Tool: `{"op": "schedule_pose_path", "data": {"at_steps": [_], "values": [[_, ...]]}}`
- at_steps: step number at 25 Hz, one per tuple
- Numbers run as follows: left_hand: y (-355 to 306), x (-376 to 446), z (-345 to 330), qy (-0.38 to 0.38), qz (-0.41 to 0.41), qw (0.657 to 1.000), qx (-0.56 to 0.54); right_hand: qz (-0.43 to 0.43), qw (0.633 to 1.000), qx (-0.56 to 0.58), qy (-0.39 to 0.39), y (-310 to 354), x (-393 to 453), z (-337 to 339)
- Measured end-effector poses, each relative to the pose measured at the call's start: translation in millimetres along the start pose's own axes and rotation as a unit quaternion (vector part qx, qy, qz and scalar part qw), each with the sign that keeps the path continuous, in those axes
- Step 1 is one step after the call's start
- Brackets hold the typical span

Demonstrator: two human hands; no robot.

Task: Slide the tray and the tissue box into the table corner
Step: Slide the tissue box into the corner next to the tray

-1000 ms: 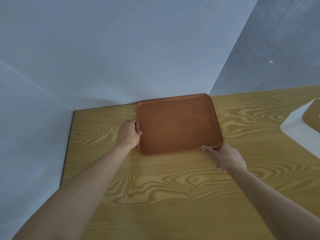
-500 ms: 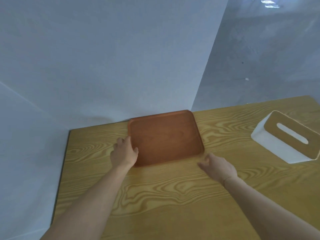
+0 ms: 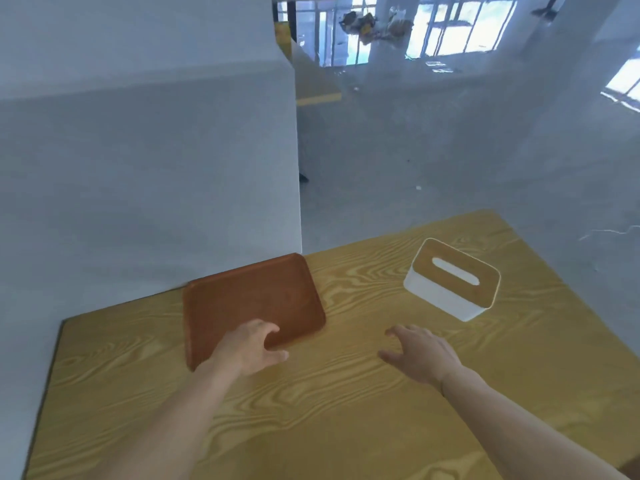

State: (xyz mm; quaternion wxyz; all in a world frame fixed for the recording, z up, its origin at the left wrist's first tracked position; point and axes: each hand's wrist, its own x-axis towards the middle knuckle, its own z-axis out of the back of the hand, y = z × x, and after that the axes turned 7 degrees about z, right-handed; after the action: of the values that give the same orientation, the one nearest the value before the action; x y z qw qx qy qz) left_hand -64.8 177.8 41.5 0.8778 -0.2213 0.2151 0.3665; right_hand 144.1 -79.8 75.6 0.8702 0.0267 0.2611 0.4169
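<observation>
Both hands just came off the tray (image 3: 249,299): left hand (image 3: 251,348) spread over its near edge, right hand (image 3: 420,355) spread, empty, over worktop (image 3: 311,427). Tissue box (image 3: 453,280) beyond-right of it, likely next.

Both hands, left (image 3: 250,348) and right (image 3: 423,355), reach forward, fingers spread.

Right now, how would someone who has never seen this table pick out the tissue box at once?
Start from the yellow wood-grain table and look to its far right part, beyond the open right hand. There stands the tissue box, apart from the flat brown tray by the wall. It alone is white-sided, with a light wooden lid and a long white slot.
</observation>
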Motion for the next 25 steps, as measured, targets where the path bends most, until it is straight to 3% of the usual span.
{"op": "schedule_pose_path", "data": {"at_steps": [13, 18, 25], "values": [[-202, 28, -8, 0.057, -0.048, 0.994, 0.083, -0.068, 0.997, 0.002, -0.041, -190, -77, 54], [-248, 55, 6, 0.05, -0.08, 0.987, 0.131, -0.074, 0.996, 0.0, -0.057, -223, -60, 63], [-303, 105, 34, -0.021, -0.166, 0.959, 0.227, -0.044, 0.994, 0.019, -0.101, -230, -13, 75]]}}
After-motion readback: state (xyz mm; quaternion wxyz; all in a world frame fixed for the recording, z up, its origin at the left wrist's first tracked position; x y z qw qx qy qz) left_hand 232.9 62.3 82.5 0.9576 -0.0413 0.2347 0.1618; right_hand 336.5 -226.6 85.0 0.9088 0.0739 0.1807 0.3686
